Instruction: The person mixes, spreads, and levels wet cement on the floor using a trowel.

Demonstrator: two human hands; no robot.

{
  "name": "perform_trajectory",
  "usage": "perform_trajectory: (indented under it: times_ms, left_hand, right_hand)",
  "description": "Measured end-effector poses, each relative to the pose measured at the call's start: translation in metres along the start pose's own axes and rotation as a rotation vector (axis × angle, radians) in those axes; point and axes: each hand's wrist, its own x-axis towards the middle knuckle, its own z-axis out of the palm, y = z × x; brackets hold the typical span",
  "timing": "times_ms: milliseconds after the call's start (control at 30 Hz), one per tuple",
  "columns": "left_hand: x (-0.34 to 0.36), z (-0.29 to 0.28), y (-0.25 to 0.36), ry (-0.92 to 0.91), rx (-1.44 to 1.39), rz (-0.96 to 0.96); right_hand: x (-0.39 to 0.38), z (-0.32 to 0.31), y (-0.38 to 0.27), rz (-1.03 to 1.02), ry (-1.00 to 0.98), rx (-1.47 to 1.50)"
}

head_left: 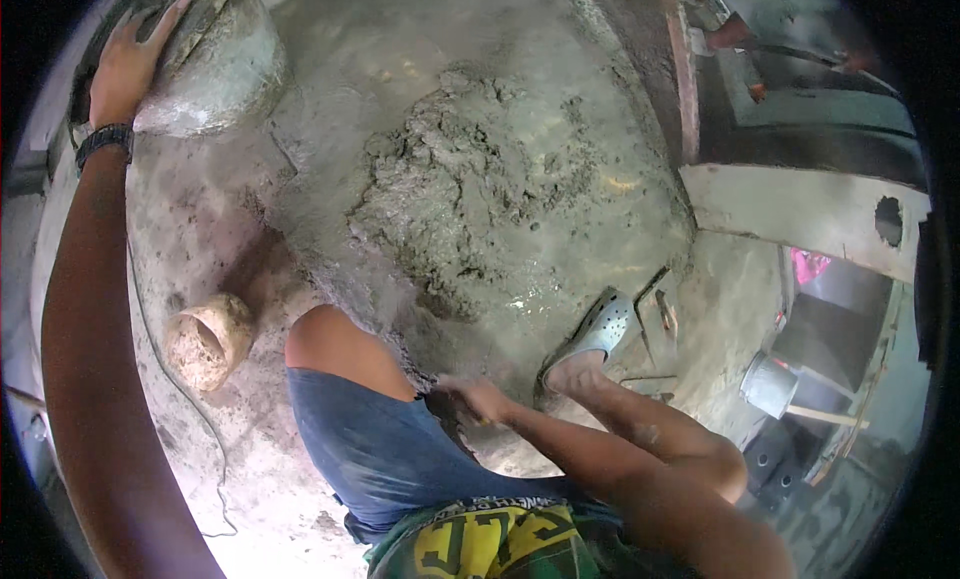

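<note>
My left hand (128, 67), with a dark watch on its wrist, lies fingers spread on the dark rim of a pale, rounded, cement-smeared vessel (228, 71) at the far left. What that vessel holds cannot be seen. My right hand (474, 399) is closed and low beside my bent knee. Something dark shows at its fingers, too blurred and covered to name. Ahead of this hand spreads wet grey mortar (440, 189), heaped and lumpy in the middle and smoother around it. My foot in a pale clog (600, 329) stands at its near right edge.
A cement-crusted hollow cylinder (210, 341) lies at the left near a thin cable (200, 409). Flat narrow pieces (658, 319) lie right of the clog. Farther right are a pale panel with a hole (800, 214) and a pot-like vessel with a wooden stick (770, 384).
</note>
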Motion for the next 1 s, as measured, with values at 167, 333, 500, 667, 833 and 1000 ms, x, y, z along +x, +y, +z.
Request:
perform_trajectory:
  times_ms: [167,333,500,667,833,1000]
  left_hand:
    - [0.003,0.020,-0.017,0.085,-0.009,0.072]
    - [-0.002,0.013,-0.007,0.017,-0.033,0.016]
    - [-0.003,0.002,-0.006,0.088,0.008,0.042]
    - [0.009,-0.004,0.007,0.026,0.040,0.033]
    - [-0.020,0.007,-0.034,-0.049,0.065,0.043]
    - [-0.001,0.003,-0.017,-0.021,0.051,0.023]
  right_hand:
    - [0.107,-0.031,-0.092,0.048,0.029,0.595]
    - [0.081,-0.079,-0.163,0.148,0.170,0.658]
    - [0.069,-0.133,-0.174,-0.066,0.676,0.026]
    - [0.095,-0.153,-0.165,-0.226,1.142,-0.650]
    - [0.059,-0.113,-0.152,-0.104,0.701,-0.544]
    - [-0.004,-0.060,0.018,0.202,0.594,0.452]
